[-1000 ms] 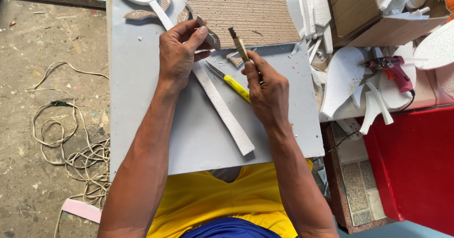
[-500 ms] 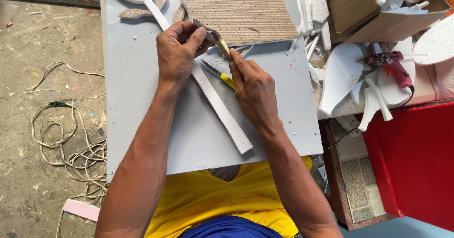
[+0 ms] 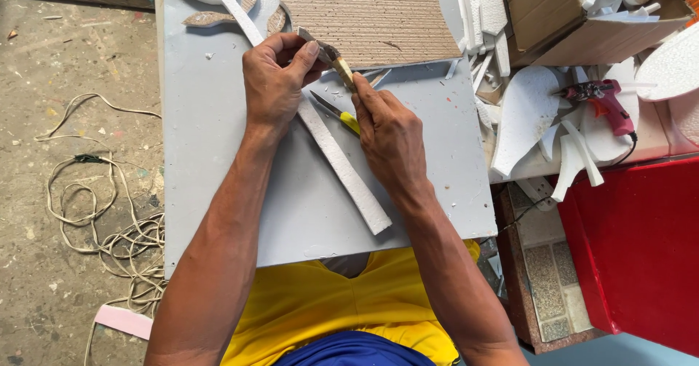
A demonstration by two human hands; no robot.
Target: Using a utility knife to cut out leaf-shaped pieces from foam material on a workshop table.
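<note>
Small brown leaf-shaped cardboard piece (image 3: 325, 50), pinched by the left hand (image 3: 275, 82) at the grey tabletop's (image 3: 211, 155) far edge. The right hand (image 3: 389, 129) grips a tan-handled tool (image 3: 344, 73) whose tip meets the piece, its shaft slanting toward the person. Beneath lie a long white foam strip (image 3: 342, 168), running diagonally, and a yellow-handled cutter (image 3: 338, 115); corrugated brown cardboard sheet (image 3: 368, 17) behind.

Pink glue gun (image 3: 606, 104) on foam scraps, red bin (image 3: 641, 249), cord (image 3: 102, 220)

Bare grey board (image 3: 218, 162) leftward; foam scraps (image 3: 539, 118) crowding right.
</note>
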